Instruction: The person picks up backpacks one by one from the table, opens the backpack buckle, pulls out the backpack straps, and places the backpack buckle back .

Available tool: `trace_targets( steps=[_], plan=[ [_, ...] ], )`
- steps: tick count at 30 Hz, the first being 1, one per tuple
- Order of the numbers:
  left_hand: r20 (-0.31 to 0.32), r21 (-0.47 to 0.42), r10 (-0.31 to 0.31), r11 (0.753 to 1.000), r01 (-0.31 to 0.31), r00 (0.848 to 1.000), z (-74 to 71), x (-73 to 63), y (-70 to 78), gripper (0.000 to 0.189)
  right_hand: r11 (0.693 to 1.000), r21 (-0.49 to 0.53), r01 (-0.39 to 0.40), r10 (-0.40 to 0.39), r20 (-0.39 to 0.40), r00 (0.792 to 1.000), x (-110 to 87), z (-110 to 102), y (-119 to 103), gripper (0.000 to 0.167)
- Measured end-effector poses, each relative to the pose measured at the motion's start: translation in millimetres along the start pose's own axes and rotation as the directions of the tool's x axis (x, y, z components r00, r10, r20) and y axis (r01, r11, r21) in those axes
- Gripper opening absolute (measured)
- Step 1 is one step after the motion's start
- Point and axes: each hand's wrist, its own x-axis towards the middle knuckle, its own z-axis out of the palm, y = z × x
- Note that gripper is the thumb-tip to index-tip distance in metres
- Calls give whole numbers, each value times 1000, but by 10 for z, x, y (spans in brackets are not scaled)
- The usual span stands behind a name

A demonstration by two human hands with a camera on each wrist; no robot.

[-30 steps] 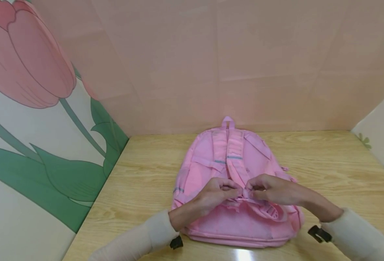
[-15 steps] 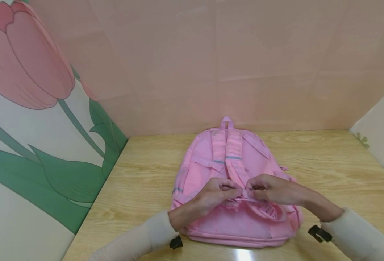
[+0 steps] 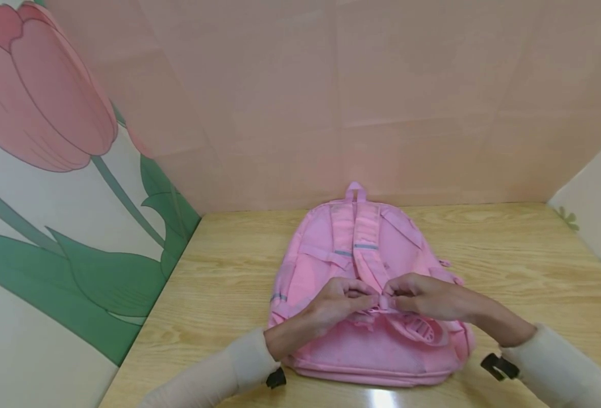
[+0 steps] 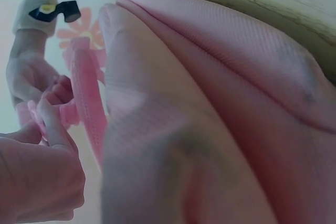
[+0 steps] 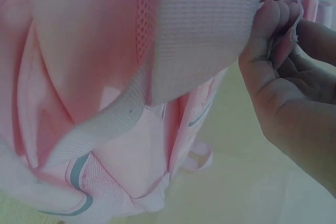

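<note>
A pink backpack [image 3: 326,266] lies on its front, with its back panel and two shoulder straps [image 3: 367,226] facing up. Over its lower half, both hands meet at a small pink buckle [image 3: 384,302]. The left hand [image 3: 333,306] pinches it from the left; in the left wrist view its fingertips close on a pink plastic piece [image 4: 37,113]. From the right, the right hand [image 3: 428,296] pinches the strap end beside it, and the right wrist view shows folded pink webbing [image 5: 287,45] between thumb and fingers. A strap loop [image 3: 435,334] hangs just below the right hand.
Under the backpack is a wood-grain table [image 3: 219,272]. A pinkish-brown wall covering [image 3: 280,102] rises behind it, and a tulip-painted wall [image 3: 50,102] stands at left. The bag's top carry loop [image 3: 355,187] points toward the back edge. A black wrist mount [image 3: 499,366] sits under the right sleeve.
</note>
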Motion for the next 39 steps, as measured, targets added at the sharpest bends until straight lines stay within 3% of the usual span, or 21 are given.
trace_targets(
  steps=[10,20,39],
  plan=[
    [-10,1,3,1000,-3,1000,-1,5,-8,20,999,37,-12,11,13,1000,9,-2,5,13],
    [-10,1,8,1000,-8,1000,-9,-12,11,21,998,-15,-67,66,-57,996,-1,-18,-21,11],
    [0,-6,7,1000,-7,1000,-28,-12,-2,21,997,49,-59,58,16,998,-31,-45,-18,13]
  ],
)
